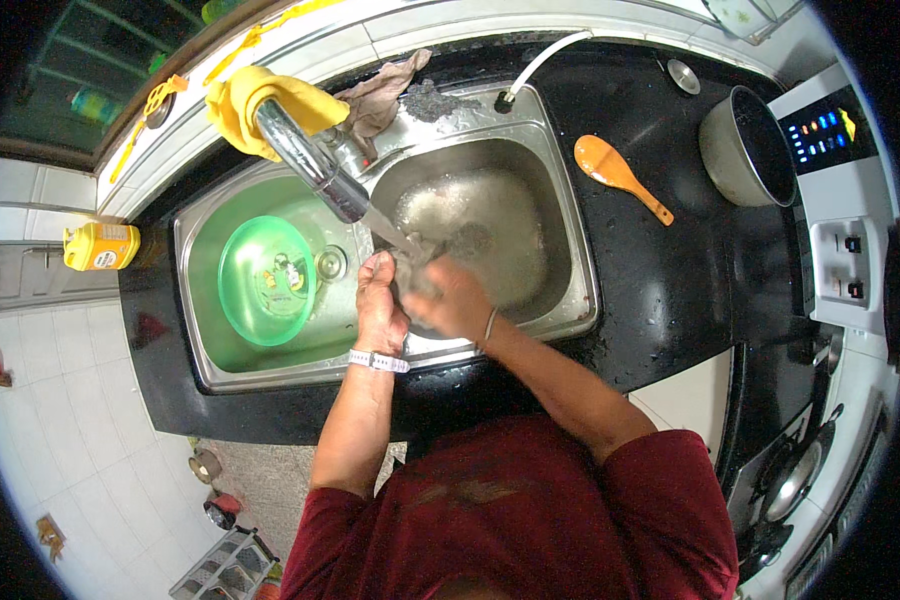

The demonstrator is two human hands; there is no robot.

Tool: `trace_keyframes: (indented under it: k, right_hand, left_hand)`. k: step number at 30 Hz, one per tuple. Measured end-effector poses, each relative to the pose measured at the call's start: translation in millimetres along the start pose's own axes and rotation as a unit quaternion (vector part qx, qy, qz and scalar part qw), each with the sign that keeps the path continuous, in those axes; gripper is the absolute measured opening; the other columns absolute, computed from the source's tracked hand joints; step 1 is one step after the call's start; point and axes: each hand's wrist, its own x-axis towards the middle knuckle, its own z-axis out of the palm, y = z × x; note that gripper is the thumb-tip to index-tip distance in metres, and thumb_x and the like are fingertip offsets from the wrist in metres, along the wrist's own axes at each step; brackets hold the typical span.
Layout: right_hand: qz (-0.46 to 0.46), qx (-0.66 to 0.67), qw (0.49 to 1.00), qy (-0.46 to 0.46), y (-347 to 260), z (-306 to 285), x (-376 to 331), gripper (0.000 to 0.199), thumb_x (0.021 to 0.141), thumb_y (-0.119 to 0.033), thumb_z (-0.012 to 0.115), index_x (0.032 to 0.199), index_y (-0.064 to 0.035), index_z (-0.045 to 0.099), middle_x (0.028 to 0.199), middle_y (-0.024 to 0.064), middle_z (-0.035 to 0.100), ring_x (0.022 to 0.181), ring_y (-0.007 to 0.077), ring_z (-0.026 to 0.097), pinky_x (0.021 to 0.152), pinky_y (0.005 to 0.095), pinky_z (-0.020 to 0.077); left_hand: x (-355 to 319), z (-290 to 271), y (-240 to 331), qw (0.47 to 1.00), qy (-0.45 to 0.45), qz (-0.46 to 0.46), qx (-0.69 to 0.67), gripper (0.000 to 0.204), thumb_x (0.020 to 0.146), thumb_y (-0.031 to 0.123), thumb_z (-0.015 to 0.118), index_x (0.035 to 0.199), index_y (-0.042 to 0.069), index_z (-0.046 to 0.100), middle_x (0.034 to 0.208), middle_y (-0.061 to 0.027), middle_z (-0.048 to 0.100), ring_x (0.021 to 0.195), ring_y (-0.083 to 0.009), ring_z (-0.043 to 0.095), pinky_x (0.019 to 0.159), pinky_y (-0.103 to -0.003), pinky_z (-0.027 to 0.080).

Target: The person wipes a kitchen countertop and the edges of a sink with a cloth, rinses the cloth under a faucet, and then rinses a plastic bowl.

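The right hand point(457, 300) is motion-blurred, its fingers indistinct. The grey cloth point(417, 262) is mostly hidden between both hands (its shape can't be made out). The stove point(795, 475) is cut off at the frame's dark rim.

Brushed steel sink point(570, 250), glossy green plastic bowl point(266, 282), wet grey cloth point(420, 262).
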Motion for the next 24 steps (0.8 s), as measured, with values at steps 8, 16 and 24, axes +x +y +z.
trace_keyframes:
  k: [8, 16, 24]
  right_hand:
    - [-0.045, -0.056, 0.994, 0.084, -61.7, -4.1, 20.2, 0.017, 0.075, -0.023, 0.061, 0.075, -0.0074, 0.068, 0.076, 0.0143, 0.066, 0.069, 0.0353, 0.065, 0.064, 0.0474, 0.0527]
    - [0.131, -0.06, 0.989, -0.006, 48.3, -16.3, 56.6, 0.038, 0.076, -0.038, 0.06, 0.084, -0.0013, 0.065, 0.082, 0.0255, 0.064, 0.081, 0.0419, 0.063, 0.075, 0.0483, 0.0489]
    - [0.138, 0.191, 0.97, -0.068, 31.7, -83.3, 52.0, 0.043, 0.072, -0.036, 0.076, 0.096, -0.0023, 0.064, 0.087, 0.0057, 0.063, 0.082, 0.0171, 0.058, 0.074, 0.0321, 0.0462]
  left_hand:
    - [-10.6, -15.0, -37.5, 0.952, -0.211, -0.063, -0.212, 0.037, 0.096, 0.042, 0.049, 0.112, 0.009, 0.057, 0.107, -0.0091, 0.062, 0.099, -0.0228, 0.06, 0.085, -0.04, 0.05]
    - [-47.1, 34.6, 23.1, 0.999, -0.006, -0.053, 0.011, 0.033, 0.091, 0.024, 0.062, 0.117, 0.004, 0.057, 0.11, -0.0099, 0.065, 0.096, -0.0209, 0.063, 0.084, -0.035, 0.052]
    - [-54.4, -7.9, 50.5, 0.997, -0.034, -0.038, 0.05, 0.025, 0.085, 0.013, 0.068, 0.105, 0.0, 0.06, 0.101, -0.0107, 0.065, 0.091, -0.018, 0.062, 0.08, -0.032, 0.053]
